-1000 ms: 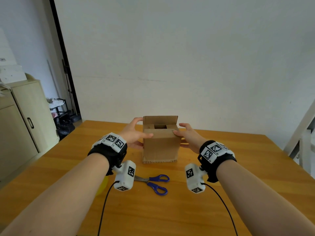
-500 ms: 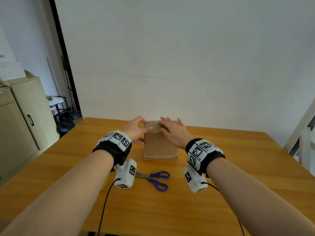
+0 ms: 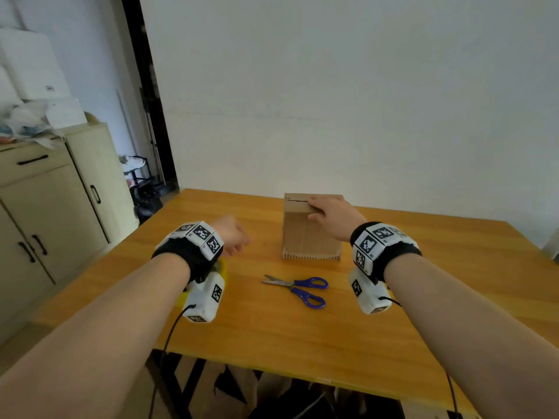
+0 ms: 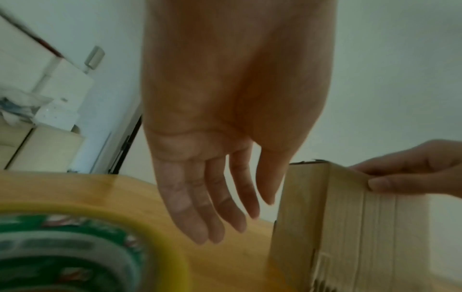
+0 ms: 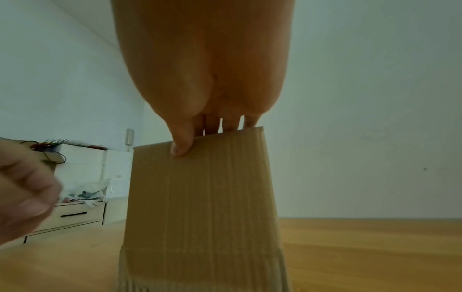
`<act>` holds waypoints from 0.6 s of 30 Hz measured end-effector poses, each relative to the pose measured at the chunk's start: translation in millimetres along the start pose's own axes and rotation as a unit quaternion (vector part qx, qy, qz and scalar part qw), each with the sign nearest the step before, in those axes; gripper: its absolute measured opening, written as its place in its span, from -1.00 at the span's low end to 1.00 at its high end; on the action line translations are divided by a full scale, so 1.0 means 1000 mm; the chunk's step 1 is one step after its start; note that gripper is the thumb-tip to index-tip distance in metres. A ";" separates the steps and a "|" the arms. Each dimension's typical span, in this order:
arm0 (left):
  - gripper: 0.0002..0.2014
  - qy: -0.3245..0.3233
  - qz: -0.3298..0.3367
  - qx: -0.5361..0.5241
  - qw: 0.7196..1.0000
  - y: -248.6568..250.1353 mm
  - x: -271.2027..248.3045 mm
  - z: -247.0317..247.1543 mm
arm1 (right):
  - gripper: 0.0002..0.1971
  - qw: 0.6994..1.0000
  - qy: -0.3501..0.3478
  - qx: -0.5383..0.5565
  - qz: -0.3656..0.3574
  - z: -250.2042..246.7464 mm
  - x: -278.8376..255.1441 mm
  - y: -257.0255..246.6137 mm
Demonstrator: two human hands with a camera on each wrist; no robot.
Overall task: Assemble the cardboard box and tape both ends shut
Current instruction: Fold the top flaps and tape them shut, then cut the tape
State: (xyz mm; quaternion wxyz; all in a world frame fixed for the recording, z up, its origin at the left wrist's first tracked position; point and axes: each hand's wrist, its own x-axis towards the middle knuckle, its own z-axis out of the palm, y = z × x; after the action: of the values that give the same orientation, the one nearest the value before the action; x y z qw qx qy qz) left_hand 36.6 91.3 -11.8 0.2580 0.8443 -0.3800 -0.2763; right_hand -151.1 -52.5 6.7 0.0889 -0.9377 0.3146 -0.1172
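A small cardboard box (image 3: 305, 234) stands upright on the wooden table (image 3: 302, 334), its top flaps folded down. My right hand (image 3: 328, 210) lies over the top, fingers flat on the flaps and thumb (image 5: 181, 148) against the front face near the upper edge. My left hand (image 3: 233, 237) hovers left of the box, apart from it, fingers straight and relaxed, holding nothing (image 4: 225, 197). A yellow tape roll (image 4: 87, 247) lies on the table just under my left wrist, mostly hidden in the head view (image 3: 223, 265).
Blue-handled scissors (image 3: 299, 287) lie on the table in front of the box. A beige cabinet (image 3: 45, 222) stands at the left, past the table edge. A white wall runs behind the table.
The top flaps went from open to folded shut. My right hand moved onto the box top. My left hand let go of the box and drew back to the left, over the tape roll.
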 end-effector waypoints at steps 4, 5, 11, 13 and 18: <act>-0.72 -0.013 -0.027 0.107 0.994 -0.022 -0.009 -0.002 | -0.53 1.000 0.000 0.019 0.011 0.003 0.001 -0.001; -0.68 -0.015 -0.025 0.131 0.991 -0.024 -0.010 -0.003 | -0.53 1.000 0.000 0.020 0.014 0.003 0.001 -0.002; -0.56 -0.087 -0.026 0.291 0.952 -0.031 -0.029 -0.006 | -0.54 1.000 0.000 0.021 0.016 0.005 -0.001 -0.005; -0.47 -0.105 -0.029 0.320 0.941 -0.035 -0.032 -0.007 | -0.54 1.000 0.004 0.021 0.017 0.005 -0.001 -0.005; -0.46 -0.128 -0.042 0.364 0.921 -0.040 -0.035 -0.006 | -0.53 0.999 0.012 0.034 0.019 0.007 0.000 -0.005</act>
State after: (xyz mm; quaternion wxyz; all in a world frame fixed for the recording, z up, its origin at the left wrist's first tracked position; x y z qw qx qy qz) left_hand 40.8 142.8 -24.0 -0.1302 0.8524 -0.4486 -0.2352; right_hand -146.7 -48.2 1.5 0.1189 -0.9265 0.3297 -0.1368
